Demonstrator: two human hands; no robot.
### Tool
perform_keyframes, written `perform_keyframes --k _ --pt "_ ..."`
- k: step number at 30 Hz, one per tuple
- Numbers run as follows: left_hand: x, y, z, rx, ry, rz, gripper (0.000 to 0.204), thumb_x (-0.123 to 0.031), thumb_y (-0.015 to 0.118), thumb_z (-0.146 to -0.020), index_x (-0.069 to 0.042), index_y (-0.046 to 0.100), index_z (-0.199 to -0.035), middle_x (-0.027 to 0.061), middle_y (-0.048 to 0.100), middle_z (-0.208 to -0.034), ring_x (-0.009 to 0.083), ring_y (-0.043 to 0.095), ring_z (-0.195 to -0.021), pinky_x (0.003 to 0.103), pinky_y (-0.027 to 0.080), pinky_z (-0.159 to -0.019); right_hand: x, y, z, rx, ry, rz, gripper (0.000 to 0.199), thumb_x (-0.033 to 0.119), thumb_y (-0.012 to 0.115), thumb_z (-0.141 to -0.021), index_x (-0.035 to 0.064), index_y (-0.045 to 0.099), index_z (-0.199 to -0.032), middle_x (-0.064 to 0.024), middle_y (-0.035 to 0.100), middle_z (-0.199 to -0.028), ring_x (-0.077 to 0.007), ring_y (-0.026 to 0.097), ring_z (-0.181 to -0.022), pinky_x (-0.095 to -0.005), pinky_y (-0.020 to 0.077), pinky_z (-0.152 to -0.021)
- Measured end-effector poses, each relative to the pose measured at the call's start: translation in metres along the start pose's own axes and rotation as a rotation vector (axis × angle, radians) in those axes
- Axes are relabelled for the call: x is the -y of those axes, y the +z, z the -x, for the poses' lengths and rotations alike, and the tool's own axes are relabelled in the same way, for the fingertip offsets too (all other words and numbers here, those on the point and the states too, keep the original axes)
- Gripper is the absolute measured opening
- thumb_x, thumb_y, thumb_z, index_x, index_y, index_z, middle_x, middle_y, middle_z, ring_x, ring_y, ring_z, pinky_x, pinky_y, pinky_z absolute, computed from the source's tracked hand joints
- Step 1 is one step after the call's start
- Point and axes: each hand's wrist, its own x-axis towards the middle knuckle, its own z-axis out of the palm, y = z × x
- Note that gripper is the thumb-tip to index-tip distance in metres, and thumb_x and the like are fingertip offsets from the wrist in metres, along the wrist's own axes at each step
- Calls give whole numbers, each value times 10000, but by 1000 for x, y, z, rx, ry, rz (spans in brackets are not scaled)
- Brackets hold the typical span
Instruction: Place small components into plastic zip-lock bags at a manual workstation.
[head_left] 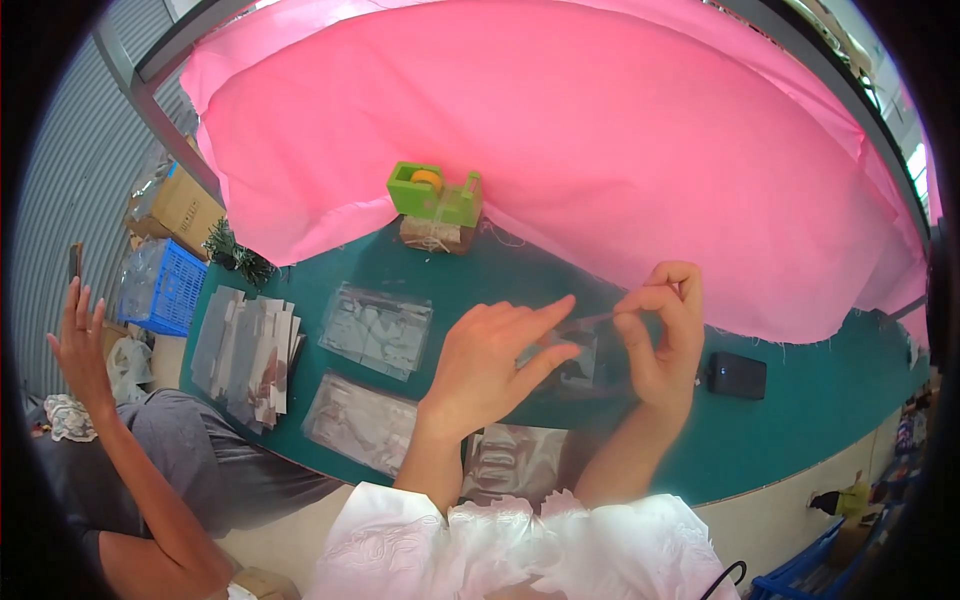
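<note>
Over the middle of the green table, my left hand [495,360] has its index finger stretched out and its thumb apart from it. A clear plastic bag [578,365] hangs between my hands, its outline hard to make out. At its upper right edge, my right hand [662,335] pinches the film between thumb and curled fingers. Just below my wrists lies a pile of shiny clear bags [512,462]. Two more piles sit left of my left hand: clear flat packs [375,330] and pale clear packs [360,425].
A green tape dispenser [435,195] stands on a brown block [436,236] before a pink cloth [540,130]. Grey strips [245,355] lie at the table's left. A black box [737,375] rests right. Another person's hand [82,345] is raised at far left, near a blue crate [163,287].
</note>
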Motion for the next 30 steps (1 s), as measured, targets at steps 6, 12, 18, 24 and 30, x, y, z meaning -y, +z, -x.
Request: perform_keyframes --k 6,12,18,24,30 --pt "13 1 0 -15 110 -13 184 -114 687 -781 -70 719 -957 66 677 -800 233 617 -809 355 437 -765 0 0 -2 -12 26 2 129 105 686 -787 16 593 -788 -67 409 -946 -172 438 -826 -268 395 -722" --pt "3 -4 -2 -177 24 56 123 -84 712 -746 -60 711 -867 47 696 -872 244 632 -902 367 409 -887 -9 -3 -1 -83 -23 -7 132 111 676 -805 21 581 -812 -62 413 -949 -165 438 -815 -272 397 -716" --pt "12 -5 -2 -388 127 -28 222 -36 710 -741 -51 666 -958 57 691 -931 249 641 -929 364 420 -895 -3 -4 3 74 24 -205 92 -12 675 -793 -3 592 -833 -88 462 -955 -143 551 -795 -247 485 -668" --pt "-1 -5 3 -437 -138 300 307 34 676 -748 -28 645 -1047 60 675 -888 221 624 -880 331 443 -848 -3 -3 4 56 125 -489 125 -47 643 -795 -11 566 -887 -144 540 -1029 -196 630 -833 -281 520 -703" --pt "0 -4 -1 -169 135 7 457 38 654 -728 -73 638 -1171 60 643 -827 224 582 -765 332 423 -753 -2 4 -5 475 189 -321 251 36 663 -794 -38 591 -1023 -153 645 -1026 -208 632 -938 -329 487 -807"
